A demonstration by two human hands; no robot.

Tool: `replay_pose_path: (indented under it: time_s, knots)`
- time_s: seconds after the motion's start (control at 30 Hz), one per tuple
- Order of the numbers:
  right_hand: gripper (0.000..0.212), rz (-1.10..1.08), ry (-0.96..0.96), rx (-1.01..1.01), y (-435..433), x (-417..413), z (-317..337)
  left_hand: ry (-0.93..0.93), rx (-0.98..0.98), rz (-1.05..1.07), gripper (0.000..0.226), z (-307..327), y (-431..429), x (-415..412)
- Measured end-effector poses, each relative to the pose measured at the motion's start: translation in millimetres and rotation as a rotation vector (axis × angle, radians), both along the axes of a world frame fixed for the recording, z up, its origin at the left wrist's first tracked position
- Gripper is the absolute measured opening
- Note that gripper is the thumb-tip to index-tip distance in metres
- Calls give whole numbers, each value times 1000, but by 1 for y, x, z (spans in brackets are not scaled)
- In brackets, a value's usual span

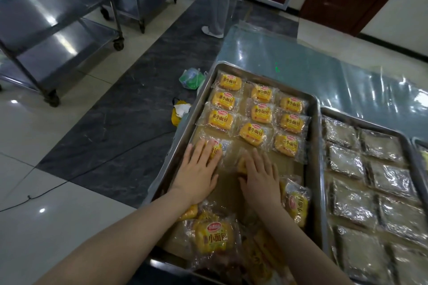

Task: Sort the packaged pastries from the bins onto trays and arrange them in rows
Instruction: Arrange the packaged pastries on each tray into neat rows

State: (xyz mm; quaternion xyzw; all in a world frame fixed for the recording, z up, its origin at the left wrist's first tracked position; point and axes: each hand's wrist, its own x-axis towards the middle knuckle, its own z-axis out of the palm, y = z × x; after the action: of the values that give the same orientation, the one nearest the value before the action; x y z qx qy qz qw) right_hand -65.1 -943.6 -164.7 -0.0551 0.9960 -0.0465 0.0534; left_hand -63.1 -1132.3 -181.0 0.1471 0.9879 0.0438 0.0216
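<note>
Pressing flat and gripping nothing, left hand (199, 169) covers a pack (218, 148) and right hand (260, 172) a second pack (241, 165) on the tray (313, 136); slide both gently level with the rows (262, 113).

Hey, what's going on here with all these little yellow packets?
A person is laying yellow pastry packets out in rows on a metal tray. The far half is lined up in three columns. The left hand lies flat on a packet at the end of the left column, and the right hand presses another packet into the middle column. A loose pile waits at the near end. A second tray to the right holds silvery wrapped packets.
</note>
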Motion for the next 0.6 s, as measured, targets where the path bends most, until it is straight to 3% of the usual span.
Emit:
replay_pose_path:
  time_s: [0.13,0.37,0.6]
  knots:
    - [80,-17,-76,-3,-7,-2,-15,38,-15,-60,72,1,2,1]
    - [70,79,-81,59,-4,-13,-22,-82,-26,-44,74,-7,3,-6]
    - [76,80,-54,38,-2,-18,-15,-162,5,13,73,-1,5,-23]
